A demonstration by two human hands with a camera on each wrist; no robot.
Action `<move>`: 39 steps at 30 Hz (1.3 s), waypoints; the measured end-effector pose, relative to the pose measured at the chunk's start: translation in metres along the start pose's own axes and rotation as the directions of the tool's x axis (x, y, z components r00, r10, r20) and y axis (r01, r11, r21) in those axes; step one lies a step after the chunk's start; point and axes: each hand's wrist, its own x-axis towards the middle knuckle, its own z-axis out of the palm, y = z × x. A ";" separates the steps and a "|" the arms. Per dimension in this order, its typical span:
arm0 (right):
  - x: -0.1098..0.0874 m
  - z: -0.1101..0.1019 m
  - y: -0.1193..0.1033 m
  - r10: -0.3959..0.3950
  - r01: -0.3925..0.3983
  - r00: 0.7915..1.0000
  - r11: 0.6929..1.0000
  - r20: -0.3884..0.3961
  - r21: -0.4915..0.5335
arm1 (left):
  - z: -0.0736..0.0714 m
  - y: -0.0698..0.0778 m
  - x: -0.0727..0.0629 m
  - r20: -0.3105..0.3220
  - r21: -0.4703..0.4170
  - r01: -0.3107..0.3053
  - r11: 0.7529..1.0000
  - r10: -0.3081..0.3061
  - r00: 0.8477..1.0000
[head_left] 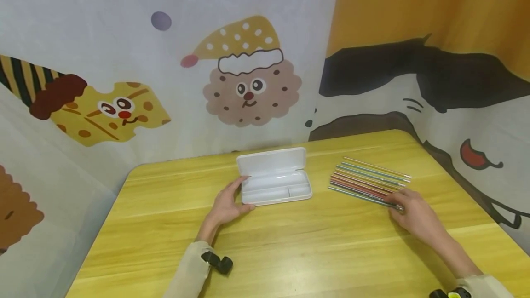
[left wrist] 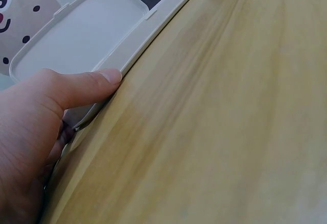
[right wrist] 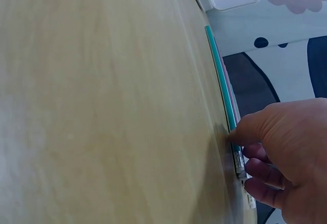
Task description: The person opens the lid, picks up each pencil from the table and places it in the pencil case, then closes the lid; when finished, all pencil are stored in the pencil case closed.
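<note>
A white pencil case (head_left: 265,195) lies on the table with its hinged lid (head_left: 273,162) raised at the back; its compartments hold nothing. My left hand (head_left: 227,203) grips the case's left end. Its thumb (left wrist: 107,76) presses the front edge, while the other fingers reach round the far side. To the right, several striped pencils lie side by side, their eraser ends pointing right. My right hand (head_left: 418,213) pinches the nearest one, a teal pencil (right wrist: 220,78), close to its eraser end. The right thumb (right wrist: 245,129) is against the pencil's side, with the other fingers curled behind.
The wooden table (head_left: 265,252) runs back to a curtain (head_left: 165,82) printed with cartoon figures. Between the case and the pencils is a narrow strip of tabletop. A black strap device (head_left: 217,262) sits on the left wrist.
</note>
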 end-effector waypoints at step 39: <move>0.008 0.008 0.006 -0.194 0.196 0.980 0.979 0.036 -0.050 | 0.002 -0.002 -0.003 -0.024 -0.012 -0.051 0.999 0.051 0.998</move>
